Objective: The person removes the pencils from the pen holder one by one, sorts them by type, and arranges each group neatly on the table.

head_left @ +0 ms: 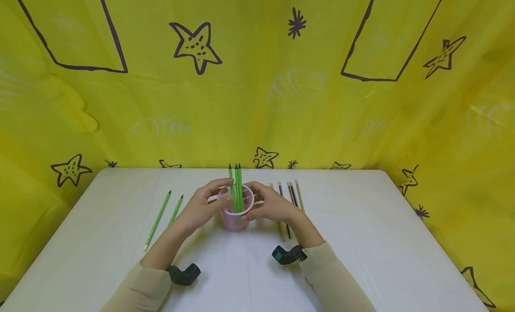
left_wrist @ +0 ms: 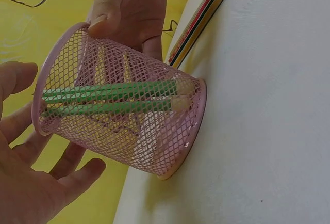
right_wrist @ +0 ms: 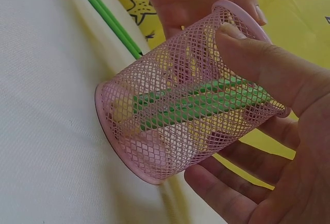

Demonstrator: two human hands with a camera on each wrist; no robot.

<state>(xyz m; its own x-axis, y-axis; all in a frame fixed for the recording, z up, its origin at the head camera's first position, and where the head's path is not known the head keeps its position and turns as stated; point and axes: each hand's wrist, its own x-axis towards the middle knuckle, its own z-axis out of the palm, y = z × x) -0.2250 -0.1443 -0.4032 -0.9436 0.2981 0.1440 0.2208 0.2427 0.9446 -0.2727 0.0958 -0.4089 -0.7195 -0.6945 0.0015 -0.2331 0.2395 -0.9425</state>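
Observation:
A pink mesh pencil cup stands upright near the middle of the white table. Inside it are three green pencils, dark points up; their pale eraser ends show through the mesh near the bottom in both wrist views. My right hand holds the cup from the right, thumb on the near side by the rim and the fingers behind. My left hand is at the cup's left side, its fingers spread around the rim close to the pencils, thumb and fingers apart in the left wrist view.
Two more green pencils lie on the table to the left, one partly behind my left forearm. Several pencils in other colours lie to the right, partly under my right arm. A yellow patterned curtain hangs around the table.

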